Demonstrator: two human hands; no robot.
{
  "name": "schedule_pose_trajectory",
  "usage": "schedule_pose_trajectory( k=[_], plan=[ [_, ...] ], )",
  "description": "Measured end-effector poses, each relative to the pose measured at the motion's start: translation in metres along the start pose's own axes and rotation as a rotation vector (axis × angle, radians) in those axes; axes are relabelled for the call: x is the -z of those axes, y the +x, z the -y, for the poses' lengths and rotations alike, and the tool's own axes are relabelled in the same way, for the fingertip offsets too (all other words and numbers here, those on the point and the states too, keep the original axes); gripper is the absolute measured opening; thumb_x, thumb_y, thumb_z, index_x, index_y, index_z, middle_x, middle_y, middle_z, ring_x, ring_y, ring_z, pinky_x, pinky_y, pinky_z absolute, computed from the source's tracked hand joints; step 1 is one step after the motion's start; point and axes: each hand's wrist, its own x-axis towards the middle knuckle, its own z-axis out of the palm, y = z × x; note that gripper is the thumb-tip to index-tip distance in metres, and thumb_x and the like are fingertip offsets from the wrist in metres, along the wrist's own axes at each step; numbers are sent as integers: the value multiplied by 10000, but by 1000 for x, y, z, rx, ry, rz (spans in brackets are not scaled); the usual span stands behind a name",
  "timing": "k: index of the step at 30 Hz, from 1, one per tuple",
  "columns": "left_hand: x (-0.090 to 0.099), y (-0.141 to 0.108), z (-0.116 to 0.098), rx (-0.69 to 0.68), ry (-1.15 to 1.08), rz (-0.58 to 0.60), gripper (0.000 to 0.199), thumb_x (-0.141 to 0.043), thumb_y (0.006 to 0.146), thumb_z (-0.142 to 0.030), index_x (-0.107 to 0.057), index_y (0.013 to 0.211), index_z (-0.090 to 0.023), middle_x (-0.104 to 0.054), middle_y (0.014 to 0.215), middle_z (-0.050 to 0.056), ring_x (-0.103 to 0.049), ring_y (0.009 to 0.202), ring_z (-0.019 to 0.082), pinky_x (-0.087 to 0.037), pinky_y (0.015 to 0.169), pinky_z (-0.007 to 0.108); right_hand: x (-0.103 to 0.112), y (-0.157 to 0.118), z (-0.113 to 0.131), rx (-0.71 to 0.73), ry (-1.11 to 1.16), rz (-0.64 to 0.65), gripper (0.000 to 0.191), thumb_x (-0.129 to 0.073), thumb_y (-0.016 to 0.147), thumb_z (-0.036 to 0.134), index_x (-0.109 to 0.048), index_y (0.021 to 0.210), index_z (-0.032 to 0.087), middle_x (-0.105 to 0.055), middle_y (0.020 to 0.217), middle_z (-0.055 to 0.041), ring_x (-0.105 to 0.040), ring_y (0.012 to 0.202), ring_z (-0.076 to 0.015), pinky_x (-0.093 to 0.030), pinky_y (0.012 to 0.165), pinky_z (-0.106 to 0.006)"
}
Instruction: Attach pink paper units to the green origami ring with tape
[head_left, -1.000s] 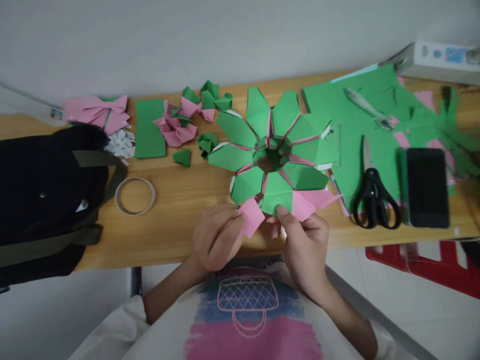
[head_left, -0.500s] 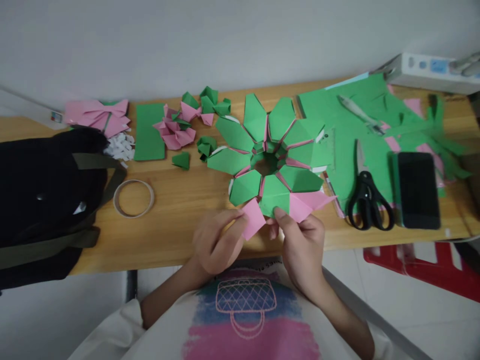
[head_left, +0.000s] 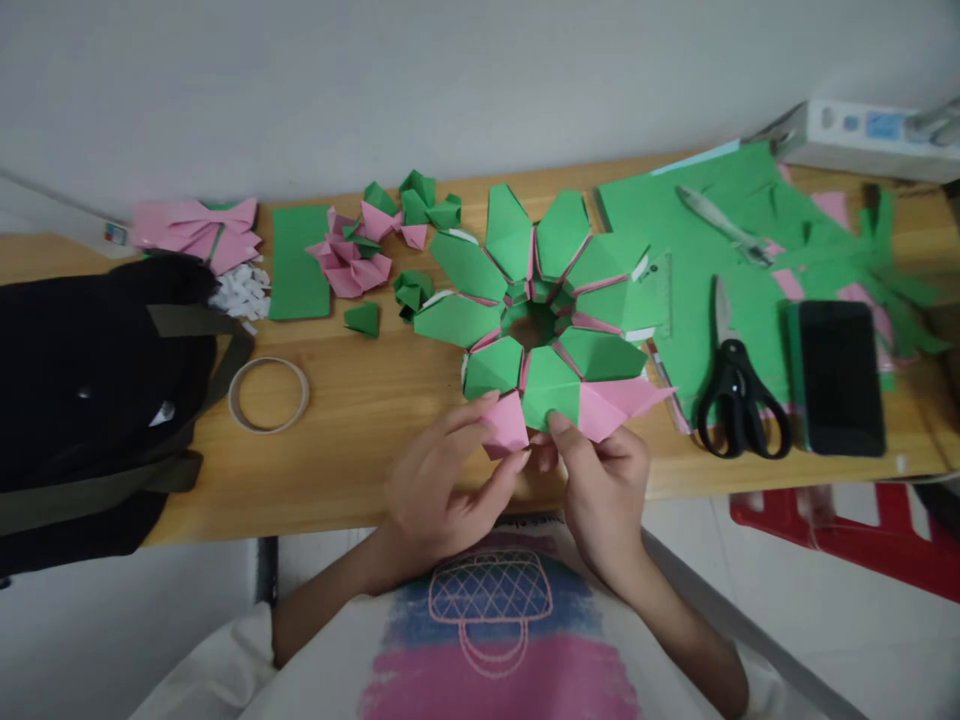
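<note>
A ring-shaped folded paper flower (head_left: pixel 491 318) with green petals and pink edges lies in front of me, round an open centre. Between the fingers and thumb of my left hand (head_left: pixel 442 480) is a pink paper flap (head_left: pixel 508 422) at the flower's near side. My right hand (head_left: pixel 600 490) pinches the nearest green petal (head_left: pixel 550 390), thumb on top and fingertips partly hidden below. Beside that thumb, a second pink flap (head_left: pixel 619 403) sticks out to the right, its point free.
Left of the flower are folded paper pieces (head_left: pixel 352 268), a tape roll (head_left: pixel 268 395), white paper bits (head_left: pixel 241 292) and a black bag (head_left: pixel 97 400). On the right lie scissors (head_left: pixel 739 395), a phone (head_left: pixel 838 378), a cutter knife (head_left: pixel 720 225) and green sheets (head_left: pixel 637 210).
My left thumb has swung out to the near edge of the left pink flap, which now folds up towards the flower. My right hand keeps its grip on the green petal.
</note>
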Motion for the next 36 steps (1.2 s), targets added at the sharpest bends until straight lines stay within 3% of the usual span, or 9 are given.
schedule_pose_trajectory(
  k=[5, 10, 14, 19, 24, 36],
  plan=[
    [-1, 1, -3, 87, -89, -24, 242, -746, 789, -216, -571, 957, -207, -742, 946, 51, -723, 851, 164, -617, 705, 266, 0, 1, -1, 23, 9, 9, 304, -649, 786, 282, -584, 504, 188, -573, 461, 22, -510, 432, -98, -409, 435, -217],
    [5, 6, -4, 270, -102, 137, 264, -742, 797, -300, -595, 1004, -229, -732, 880, 10, -687, 687, 138, -603, 616, 262, 0, 3, -1, 48, -21, 16, 302, -646, 772, 283, -578, 495, 187, -565, 456, 23, -498, 427, -99, -389, 431, -220],
    [9, 12, -4, 187, 12, 177, 208, -691, 844, -350, -589, 996, -249, -729, 833, 12, -701, 727, 186, -609, 630, 316, 2, 2, -5, 68, -14, 40, 324, -658, 791, 332, -572, 514, 185, -551, 478, 28, -477, 449, -96, -376, 454, -228],
    [9, 13, -4, 117, 92, 147, 181, -638, 879, -363, -600, 1016, -251, -729, 821, 24, -715, 743, 206, -616, 645, 344, 4, 1, -15, 2, 146, 42, 407, -620, 853, 463, -551, 553, 196, -544, 504, 25, -495, 479, -111, -394, 486, -248],
    [9, 11, -3, 34, 111, 110, 221, -675, 857, -313, -605, 1044, -218, -749, 848, 28, -724, 738, 189, -609, 660, 308, 1, 3, -17, -71, 261, 26, 356, -714, 800, 354, -514, 551, 196, -489, 468, 61, -440, 441, -85, -362, 462, -230],
    [12, 9, -5, 12, 155, 114, 279, -703, 838, -312, -573, 1053, -192, -758, 916, 45, -718, 840, 171, -574, 767, 273, -4, 3, -9, 7, 76, -27, 340, -698, 761, 318, -504, 515, 185, -487, 469, 57, -427, 444, -78, -342, 454, -212]
  ],
)
